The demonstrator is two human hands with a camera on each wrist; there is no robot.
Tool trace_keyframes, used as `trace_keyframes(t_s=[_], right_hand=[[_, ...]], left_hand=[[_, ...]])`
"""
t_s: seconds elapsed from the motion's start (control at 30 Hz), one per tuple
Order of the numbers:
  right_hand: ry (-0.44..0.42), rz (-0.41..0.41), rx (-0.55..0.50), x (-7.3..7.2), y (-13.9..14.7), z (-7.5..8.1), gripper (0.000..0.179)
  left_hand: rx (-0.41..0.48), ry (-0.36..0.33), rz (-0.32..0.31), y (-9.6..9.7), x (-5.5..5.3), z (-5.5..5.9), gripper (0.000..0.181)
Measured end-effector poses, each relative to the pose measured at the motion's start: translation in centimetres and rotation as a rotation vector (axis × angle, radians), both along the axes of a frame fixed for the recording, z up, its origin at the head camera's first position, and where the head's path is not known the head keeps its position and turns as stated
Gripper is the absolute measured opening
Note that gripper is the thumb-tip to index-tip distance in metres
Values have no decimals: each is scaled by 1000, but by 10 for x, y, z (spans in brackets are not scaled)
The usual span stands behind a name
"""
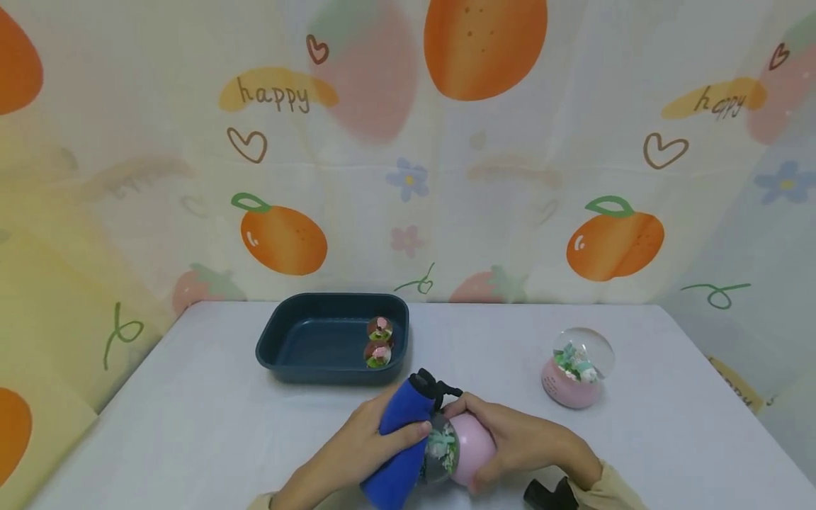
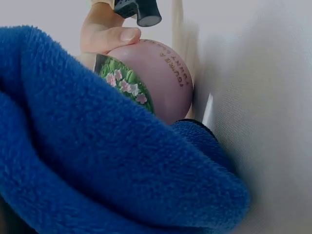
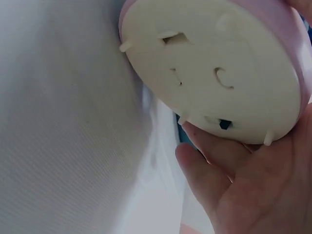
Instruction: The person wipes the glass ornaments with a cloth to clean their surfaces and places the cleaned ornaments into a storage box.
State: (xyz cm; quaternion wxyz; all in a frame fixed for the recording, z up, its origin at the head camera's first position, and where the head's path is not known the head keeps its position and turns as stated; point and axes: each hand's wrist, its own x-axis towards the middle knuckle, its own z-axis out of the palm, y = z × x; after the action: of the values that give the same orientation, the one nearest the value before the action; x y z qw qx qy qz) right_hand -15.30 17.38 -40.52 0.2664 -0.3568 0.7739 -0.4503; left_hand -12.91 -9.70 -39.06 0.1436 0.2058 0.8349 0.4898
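Note:
A snow globe with a pink base [image 1: 473, 448] lies tipped on its side near the table's front. My right hand [image 1: 524, 433] grips that base, and its cream underside [image 3: 209, 78] faces the right wrist camera. My left hand [image 1: 363, 435] holds a fuzzy blue cloth [image 1: 400, 450], thumb over its front, against the clear dome [image 1: 440, 450]. Green and pink flower figures [image 2: 127, 87] show beside the cloth in the left wrist view. A black cord [image 1: 446, 389] hangs from the cloth's top end. Most of the left fingers are hidden behind the cloth.
A dark blue tray [image 1: 299, 377] stands at the back, left of centre, with two small glass balls [image 1: 379, 354] along its right side. To the right, a second snow globe [image 1: 572, 382] stands on its pink base. A patterned curtain [image 1: 497, 198] hangs behind the white table [image 1: 191, 411].

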Motion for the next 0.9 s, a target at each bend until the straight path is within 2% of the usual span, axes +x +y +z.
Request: trace_keyframes(t_s=[0.07, 0.17, 0.3, 0.43, 0.5, 0.57, 0.77, 0.9], right_hand=[[-19, 15, -17, -1, 0, -1, 71], [-7, 30, -36, -2, 1, -2, 71], [5, 21, -37, -3, 3, -3, 71], [-20, -14, -12, -4, 4, -3, 69], [-26, -27, -8, -4, 3, -3, 68], [-31, -33, -11, -4, 3, -2, 67], [-62, -39, -14, -3, 2, -2, 70], [-41, -38, -2, -1, 2, -3, 73]], left_hand=[[-7, -14, -17, -1, 1, 1, 58], [-28, 1, -25, -1, 2, 2, 62], [-49, 62, -20, 1, 5, 3, 65], [-67, 141, -24, 3, 8, 5, 66], [-77, 155, -32, 3, 8, 6, 68], [-93, 145, -34, 4, 8, 7, 72], [-98, 27, -10, 1, 5, 9, 81], [-79, 32, -25, -1, 2, 5, 79]])
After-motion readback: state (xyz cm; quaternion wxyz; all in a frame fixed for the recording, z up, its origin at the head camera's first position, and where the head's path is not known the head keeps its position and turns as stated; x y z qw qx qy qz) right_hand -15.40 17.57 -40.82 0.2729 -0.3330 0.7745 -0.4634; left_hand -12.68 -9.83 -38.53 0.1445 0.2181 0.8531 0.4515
